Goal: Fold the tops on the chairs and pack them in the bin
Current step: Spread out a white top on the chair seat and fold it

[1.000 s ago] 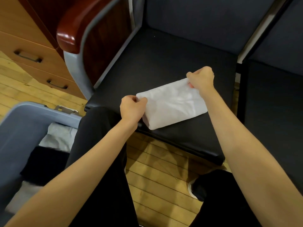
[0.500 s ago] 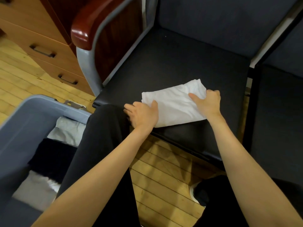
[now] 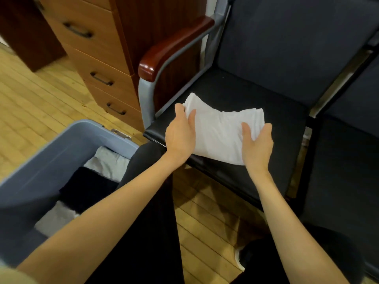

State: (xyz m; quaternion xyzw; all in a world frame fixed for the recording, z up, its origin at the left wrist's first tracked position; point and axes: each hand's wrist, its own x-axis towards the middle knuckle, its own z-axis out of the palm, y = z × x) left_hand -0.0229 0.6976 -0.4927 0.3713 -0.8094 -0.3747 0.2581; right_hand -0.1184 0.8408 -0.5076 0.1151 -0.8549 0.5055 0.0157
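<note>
The left hand [image 3: 180, 134] grasps the folded white top's [image 3: 221, 136] left end, the right hand [image 3: 256, 144] its right end. The top lies across the chair's [image 3: 235, 93] front edge, long axis side to side. The bin [image 3: 67, 138] sits lower left, nearer the left hand.

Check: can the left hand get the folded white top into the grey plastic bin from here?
Probably yes. The left hand already holds the folded white top, and the open grey plastic bin sits beside the left knee, nothing between.

Left hand [image 3: 180, 138] and right hand [image 3: 256, 144] — forearms extended, thumbs up, palms facing
</note>
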